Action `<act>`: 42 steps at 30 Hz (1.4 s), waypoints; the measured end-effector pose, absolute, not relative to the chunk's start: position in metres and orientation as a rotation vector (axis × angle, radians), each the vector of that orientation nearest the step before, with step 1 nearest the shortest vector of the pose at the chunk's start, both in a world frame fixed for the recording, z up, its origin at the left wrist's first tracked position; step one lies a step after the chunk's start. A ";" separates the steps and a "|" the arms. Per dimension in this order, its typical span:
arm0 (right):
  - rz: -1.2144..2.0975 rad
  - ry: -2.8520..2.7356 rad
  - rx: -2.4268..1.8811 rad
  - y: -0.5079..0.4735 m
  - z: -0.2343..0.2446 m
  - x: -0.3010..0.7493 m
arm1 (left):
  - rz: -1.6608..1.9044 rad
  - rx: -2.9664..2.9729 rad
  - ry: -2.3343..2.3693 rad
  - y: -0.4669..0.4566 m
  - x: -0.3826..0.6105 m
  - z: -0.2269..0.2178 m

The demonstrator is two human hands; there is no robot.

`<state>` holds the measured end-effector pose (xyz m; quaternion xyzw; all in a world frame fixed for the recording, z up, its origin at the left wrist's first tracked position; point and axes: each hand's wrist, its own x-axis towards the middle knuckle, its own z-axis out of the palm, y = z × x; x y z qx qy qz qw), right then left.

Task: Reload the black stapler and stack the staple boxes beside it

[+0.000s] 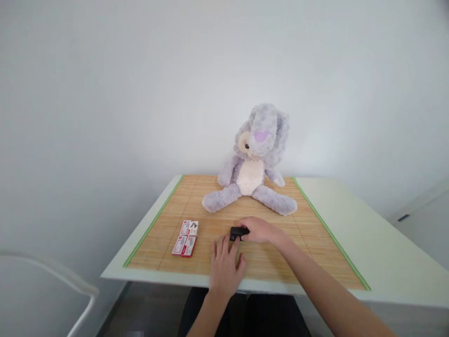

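Observation:
A small black stapler (239, 231) lies on the bamboo mat in front of me. My right hand (258, 230) reaches in from the right, its fingers closed around the stapler's right end and partly hiding it. Just below, my left hand (226, 267) rests palm down on the mat with fingers spread, the fingertips at the stapler's near edge. Whether those fingertips press on it I cannot tell. To the left, several small red and white boxes (184, 238) lie together in a block; one carries a dark picture.
A plush rabbit (250, 178) in pale lilac sits at the back of the bamboo mat (206, 262), legs spread, against the white wall. The mat has green edging and covers most of the white table (326, 192). At lower left a white curved tube (52, 267) stands beside the table.

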<state>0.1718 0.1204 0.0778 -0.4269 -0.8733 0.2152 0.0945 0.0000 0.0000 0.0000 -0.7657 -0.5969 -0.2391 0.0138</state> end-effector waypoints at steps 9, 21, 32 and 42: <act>0.555 -2.561 -1.223 0.124 0.090 0.141 | -0.716 -2.375 -1.904 0.001 0.002 -0.002; 0.942 -1.870 -1.327 0.078 0.099 0.269 | -0.752 -2.361 -1.936 0.003 0.003 0.002; 1.089 -1.390 -1.317 0.049 0.027 0.295 | -0.787 -2.411 -1.867 0.003 0.002 0.001; 0.748 -1.118 -1.449 -0.017 0.019 0.294 | -0.800 -1.676 -2.235 -0.011 -0.083 0.021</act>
